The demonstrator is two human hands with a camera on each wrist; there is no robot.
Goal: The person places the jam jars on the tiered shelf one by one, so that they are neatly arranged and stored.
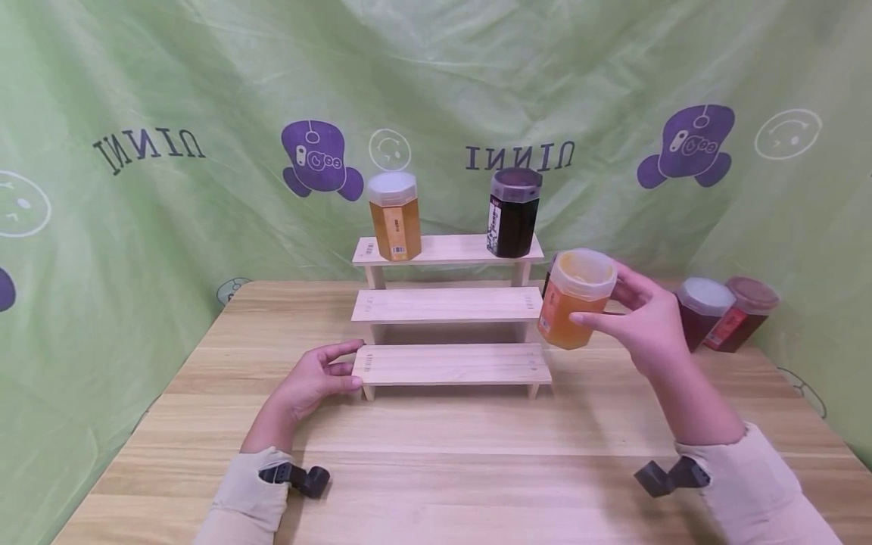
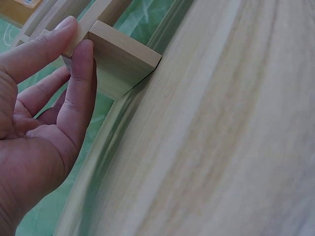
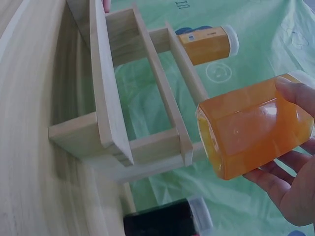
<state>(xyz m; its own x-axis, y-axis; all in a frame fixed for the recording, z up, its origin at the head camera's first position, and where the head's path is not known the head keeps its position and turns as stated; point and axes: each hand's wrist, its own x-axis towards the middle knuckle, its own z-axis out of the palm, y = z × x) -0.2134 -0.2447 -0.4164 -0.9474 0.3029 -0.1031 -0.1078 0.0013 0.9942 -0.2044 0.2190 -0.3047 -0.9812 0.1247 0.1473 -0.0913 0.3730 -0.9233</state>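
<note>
A three-step wooden display rack (image 1: pixel 450 365) stands on the table. My left hand (image 1: pixel 315 380) pinches the left end of its lowest step, with thumb and finger at the board's edge in the left wrist view. In my right hand (image 1: pixel 647 322) is a jar of orange contents (image 1: pixel 568 314) with a translucent white lid, held up by the rack's right end. The right wrist view shows this jar tilted, thumb on one side and fingers on the other. On the top step sit an amber jar (image 1: pixel 397 223) at left and a dark jar (image 1: pixel 515 219) at right.
Right of my right hand stand a dark red jar with a white lid (image 1: pixel 696 325) and another with a reddish lid (image 1: pixel 739 325). Low in the right wrist view is a dark jar (image 3: pixel 160 219) beside the rack. A green printed cloth (image 1: pixel 436 91) hangs behind the table (image 1: pixel 436 469).
</note>
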